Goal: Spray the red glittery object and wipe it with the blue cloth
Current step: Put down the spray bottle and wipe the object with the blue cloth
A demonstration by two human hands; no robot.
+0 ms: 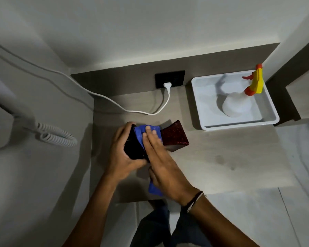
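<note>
The red glittery object (175, 136) lies on the wooden counter (230, 157), its left half dark and in shadow. My left hand (121, 154) grips that dark left end from the side. My right hand (160, 157) lies flat on the blue cloth (141, 134), pressing it onto the middle of the object. A tail of the cloth hangs out below my right palm. The spray bottle (239, 102), white with a yellow and orange trigger head, stands in the white tray (212, 125) at the back right.
A white cable (144, 113) runs across the counter's back to a plug in a black wall socket (169, 79). A white appliance with a coiled cord (55, 134) hangs on the left wall. The counter's front edge is just below my wrists.
</note>
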